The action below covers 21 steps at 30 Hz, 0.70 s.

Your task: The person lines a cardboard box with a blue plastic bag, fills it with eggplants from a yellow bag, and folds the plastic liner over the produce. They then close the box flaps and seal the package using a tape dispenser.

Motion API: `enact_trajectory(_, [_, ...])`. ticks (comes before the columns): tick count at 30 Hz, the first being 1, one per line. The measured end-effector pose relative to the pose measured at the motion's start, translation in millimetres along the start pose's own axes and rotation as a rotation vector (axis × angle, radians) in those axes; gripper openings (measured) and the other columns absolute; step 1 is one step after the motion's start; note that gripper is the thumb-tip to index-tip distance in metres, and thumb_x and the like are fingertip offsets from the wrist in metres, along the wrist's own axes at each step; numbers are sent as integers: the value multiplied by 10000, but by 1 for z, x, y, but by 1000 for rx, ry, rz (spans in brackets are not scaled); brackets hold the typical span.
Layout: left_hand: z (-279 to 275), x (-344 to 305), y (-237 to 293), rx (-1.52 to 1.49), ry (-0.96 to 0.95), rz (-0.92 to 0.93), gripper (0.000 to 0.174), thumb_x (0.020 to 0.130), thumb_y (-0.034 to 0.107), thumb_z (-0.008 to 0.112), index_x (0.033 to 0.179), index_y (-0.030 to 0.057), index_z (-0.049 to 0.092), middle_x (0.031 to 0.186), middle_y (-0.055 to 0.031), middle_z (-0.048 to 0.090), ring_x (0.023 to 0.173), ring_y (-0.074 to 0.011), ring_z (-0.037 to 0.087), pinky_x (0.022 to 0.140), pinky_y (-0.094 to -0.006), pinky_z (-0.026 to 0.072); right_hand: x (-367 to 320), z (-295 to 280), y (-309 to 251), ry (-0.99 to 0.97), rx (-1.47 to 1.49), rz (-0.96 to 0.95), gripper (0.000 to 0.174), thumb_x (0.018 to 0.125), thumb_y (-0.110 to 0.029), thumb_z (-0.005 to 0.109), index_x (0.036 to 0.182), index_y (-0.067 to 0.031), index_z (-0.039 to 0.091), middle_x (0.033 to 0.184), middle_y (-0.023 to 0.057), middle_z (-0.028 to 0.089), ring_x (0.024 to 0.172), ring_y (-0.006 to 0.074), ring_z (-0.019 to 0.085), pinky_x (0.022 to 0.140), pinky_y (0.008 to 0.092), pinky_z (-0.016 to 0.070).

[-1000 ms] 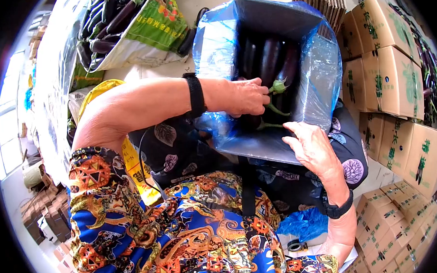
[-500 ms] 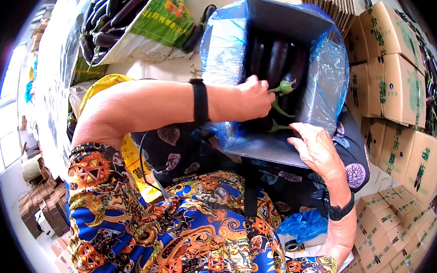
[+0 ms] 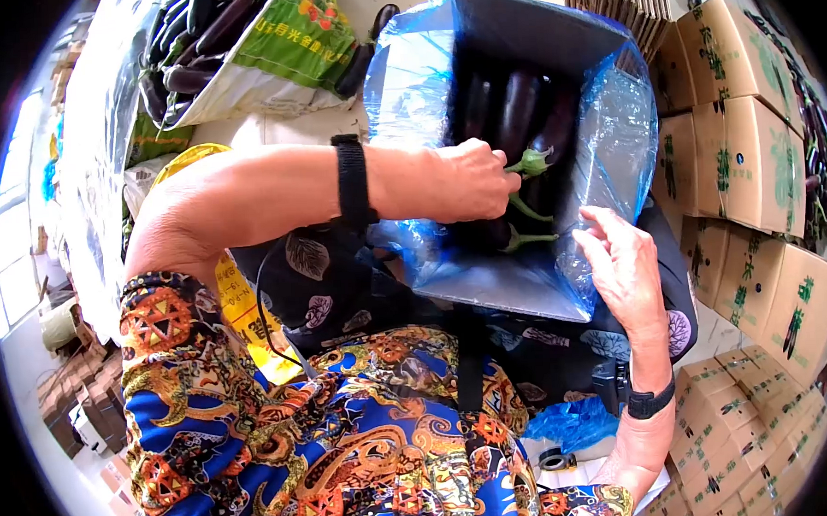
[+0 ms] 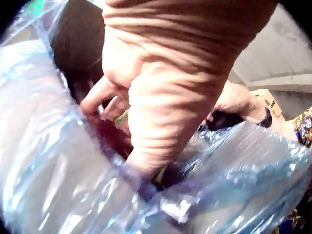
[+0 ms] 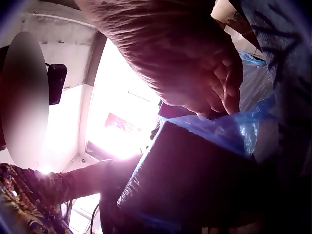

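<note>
Holding one eggplant (image 4: 108, 132), by all appearances: left hand (image 3: 466, 182), fingers curled round its dark body, low in the box (image 3: 524, 32). Right hand (image 3: 626, 263): part-open, fingers loosely bent, thumb apart, nearest the box's near right corner; no held item visible, contact with the film uncertain. Blue film (image 3: 611, 139): draped over the walls, presumably to keep skins off bare board. Box: tilted on the lap (image 3: 322, 280), likely so both hands reach inside. Contents: eggplants lengthwise at the far end, side by side, probably to save room; one green cap (image 3: 534, 163) beside the left hand's fingers; two green stems nearer, pointing right. Far left: an open printed sack (image 3: 303, 41) of further eggplants, within reach. Right: stacked printed cartons (image 3: 741, 151). Near right: one tape roll (image 3: 553, 458).
</note>
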<state>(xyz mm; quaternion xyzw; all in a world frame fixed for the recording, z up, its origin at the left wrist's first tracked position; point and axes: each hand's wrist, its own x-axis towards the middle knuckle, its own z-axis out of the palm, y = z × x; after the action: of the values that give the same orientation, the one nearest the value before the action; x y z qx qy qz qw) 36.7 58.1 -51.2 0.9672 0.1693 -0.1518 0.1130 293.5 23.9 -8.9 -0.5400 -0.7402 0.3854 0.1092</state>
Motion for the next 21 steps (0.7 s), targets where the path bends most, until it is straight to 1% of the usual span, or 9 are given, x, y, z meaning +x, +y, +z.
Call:
enact_trajectory(2, [-24, -3, 2, -13, -96, -11, 118, 750, 165, 716, 795, 56, 723, 1020, -107, 617, 920, -302, 629, 665, -400, 541, -1, 3, -1, -1, -15, -38, 240, 883, -120, 657, 1087, 6, 656, 835, 198, 675, 748, 344, 668, 705, 401, 522])
enact_trajectory(3, [-29, -2, -1, -114, -114, -40, 176, 716, 169, 740, 821, 29, 728, 1024, -144, 639, 905, -344, 663, 701, -440, 557, -1, 3, -2, -5, -25, -39, 241, 883, -123, 659, 1086, 5, 656, 831, 197, 672, 747, 348, 665, 701, 406, 520])
enact_trajectory(6, [-41, 5, -9, -322, -266, -83, 235, 695, 167, 744, 866, 7, 731, 1020, -178, 651, 891, -374, 681, 731, -459, 561, 2, 5, -4, -8, -57, -42, 246, 881, -131, 665, 1088, 3, 656, 826, 194, 668, 744, 356, 660, 691, 415, 516])
enact_trajectory(7, [-37, 5, -9, -340, -251, -103, 296, 672, 192, 753, 892, -5, 731, 1018, -195, 649, 884, -384, 682, 738, -457, 561, 3, 4, -4, -7, -71, -38, 249, 881, -133, 668, 1089, 3, 655, 825, 193, 668, 743, 357, 659, 687, 417, 515])
enact_trajectory(10, [-33, 6, -9, -364, -304, -154, 322, 669, 233, 760, 885, -4, 730, 1024, -202, 647, 882, -388, 680, 733, -459, 563, 1, 5, -3, -30, -59, -26, 253, 879, -138, 672, 1091, -1, 656, 822, 191, 668, 744, 363, 658, 684, 423, 513])
enact_trajectory(15, [-34, 9, -6, -425, -209, -245, 391, 698, 330, 769, 869, -18, 714, 1028, -218, 643, 891, -402, 677, 746, -474, 564, 3, 8, -1, -42, -112, -57, 251, 878, -142, 675, 1088, -5, 659, 837, 195, 671, 752, 364, 660, 686, 428, 514])
enact_trajectory(18, [-7, 10, 1, -541, -191, -234, 453, 698, 366, 795, 931, -11, 701, 1027, -215, 644, 900, -402, 678, 757, -470, 567, 4, 7, -8, -34, -100, -74, 250, 877, -140, 675, 1085, -2, 658, 844, 197, 671, 758, 363, 662, 687, 429, 514])
enact_trajectory(19, [2, 12, 10, -527, -208, -252, 509, 693, 390, 819, 999, 5, 688, 1025, -206, 646, 902, -391, 681, 762, -469, 569, 5, 8, -8, -37, -95, -70, 250, 877, -140, 674, 1084, 0, 658, 848, 198, 671, 760, 363, 663, 689, 430, 515])
enact_trajectory(21, [15, 18, 21, -493, -216, -224, 515, 697, 360, 823, 1028, -1, 664, 1027, -209, 645, 898, -375, 689, 743, -459, 577, 6, 8, -8, -55, -99, -78, 254, 881, -145, 665, 1083, 10, 657, 859, 199, 673, 770, 365, 664, 700, 434, 516])
